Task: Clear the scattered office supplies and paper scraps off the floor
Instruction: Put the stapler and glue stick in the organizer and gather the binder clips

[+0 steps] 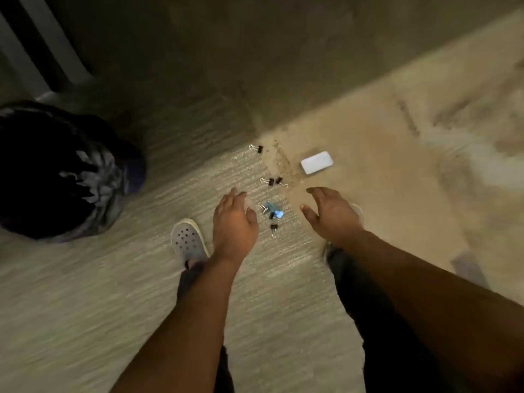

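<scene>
No legible text, label, brand, number or sign found anywhere in the head view. White rectangular object [316,162] on the floor: top face blank, no marking made out. Binder clips [270,181]: too small for any imprint to be read. Grey perforated clog [187,240]: no logo discernible. Dark bag [61,168] at left: pale patches present, read as creases or glare, not lettering. Carpet [113,279] blurred throughout.

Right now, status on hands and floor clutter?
Left hand and right hand open, empty. Binder clips and white eraser still on carpet. Nothing blocking.
</scene>
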{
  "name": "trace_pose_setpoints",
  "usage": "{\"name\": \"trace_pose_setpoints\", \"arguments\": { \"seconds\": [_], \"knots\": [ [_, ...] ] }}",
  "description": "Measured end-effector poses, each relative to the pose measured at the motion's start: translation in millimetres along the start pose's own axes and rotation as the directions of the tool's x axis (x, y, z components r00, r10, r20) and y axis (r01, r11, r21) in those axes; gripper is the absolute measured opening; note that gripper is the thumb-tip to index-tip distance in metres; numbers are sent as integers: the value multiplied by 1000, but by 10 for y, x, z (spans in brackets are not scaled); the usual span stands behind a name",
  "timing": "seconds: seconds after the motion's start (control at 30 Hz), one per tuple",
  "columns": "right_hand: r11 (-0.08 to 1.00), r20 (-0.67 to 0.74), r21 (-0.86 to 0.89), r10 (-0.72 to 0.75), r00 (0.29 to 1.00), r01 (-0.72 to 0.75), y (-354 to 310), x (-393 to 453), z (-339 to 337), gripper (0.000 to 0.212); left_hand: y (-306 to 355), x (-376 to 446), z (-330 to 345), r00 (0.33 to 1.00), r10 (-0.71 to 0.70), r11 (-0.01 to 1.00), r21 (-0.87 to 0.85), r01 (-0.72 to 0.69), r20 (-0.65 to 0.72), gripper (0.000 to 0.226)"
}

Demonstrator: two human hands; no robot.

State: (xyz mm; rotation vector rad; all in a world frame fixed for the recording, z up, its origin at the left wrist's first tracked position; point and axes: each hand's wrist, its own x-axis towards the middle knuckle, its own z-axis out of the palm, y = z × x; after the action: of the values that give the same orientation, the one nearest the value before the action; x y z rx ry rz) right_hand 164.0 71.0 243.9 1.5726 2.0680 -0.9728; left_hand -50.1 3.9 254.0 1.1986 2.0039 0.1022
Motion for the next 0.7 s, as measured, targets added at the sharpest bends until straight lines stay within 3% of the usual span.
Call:
{"name": "trace_pose_setpoints", "arguments": {
  "seconds": [0.2, 0.37, 0.53, 0.7],
  "knots": [
    [997, 83, 73, 9, 996, -15, 431, 563, 1284, 37, -673, 364, 1260, 989, -3, 999, 50, -4, 147, 46],
    [999, 164, 46, 10, 986, -18, 649, 838, 2104, 42, -1074, 625, 1960, 977, -19, 994, 107, -4, 212, 49],
    [999, 166, 9, -43, 985, 42, 617, 1179, 2504, 58, -1186, 922, 2307, 991, 8, 995, 96, -21, 134, 46],
    [998, 90, -13, -62, 994, 63, 555, 1429, 2693, 48, -1080, 1241, 2312, 997, 66, 997, 37, -65, -29, 38]
  ]
}}
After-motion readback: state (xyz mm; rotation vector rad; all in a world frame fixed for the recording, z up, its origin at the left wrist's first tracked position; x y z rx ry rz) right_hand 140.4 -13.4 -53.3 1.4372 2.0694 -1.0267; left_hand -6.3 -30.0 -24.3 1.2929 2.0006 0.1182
